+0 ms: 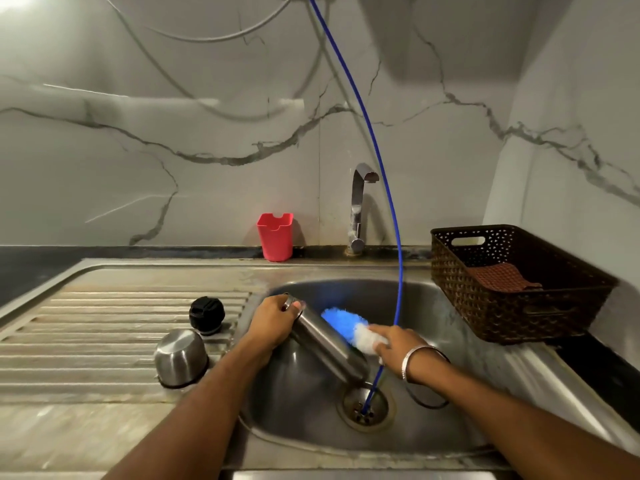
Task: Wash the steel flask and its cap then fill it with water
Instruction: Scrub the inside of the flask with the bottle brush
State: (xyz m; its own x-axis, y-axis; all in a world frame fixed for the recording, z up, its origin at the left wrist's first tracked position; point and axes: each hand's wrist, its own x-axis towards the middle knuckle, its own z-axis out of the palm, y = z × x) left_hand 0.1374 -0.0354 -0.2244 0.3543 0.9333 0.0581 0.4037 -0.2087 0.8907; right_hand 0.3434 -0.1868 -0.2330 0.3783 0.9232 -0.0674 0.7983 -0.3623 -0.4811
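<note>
Left hand (pixel 273 318) is gripping the steel flask (pixel 325 344) at its open mouth end, fingers curled round the rim, holding it tilted over the sink basin (pixel 433 403) with the base pointing down toward the drain (pixel 363 407). Right hand (pixel 394 342) is grasping a blue-and-white scrubber (pixel 349 327) and pressing it against the flask's side, just right of the left hand's grip. Step in hand, as a judgement: scrubbing the flask's outer wall, early to middle of the wash.

The caps are lying untouched on the ribbed drainboard (pixel 104 327), left of the left hand: the black stopper (pixel 206 314) sitting upright, and the steel cup lid (pixel 180 356) lying mouth-down beside it, nearer the person. No water is visibly running from the tap (pixel 360 206) behind the hands. A blue hose (pixel 381 168) is hanging down past the right hand into the drain. A red holder (pixel 275 237) is standing well beyond the left hand; a brown basket (pixel 512 317) holding a cloth (pixel 498 277) is sitting beyond the right hand.

Next move is likely calling for turning the flask in the left-hand grip so the scrubber reaches the far side, then doing the inside, both caps, a rinse, and filling. A wet steel body may be slipping, so the grip needs keeping firm.
</note>
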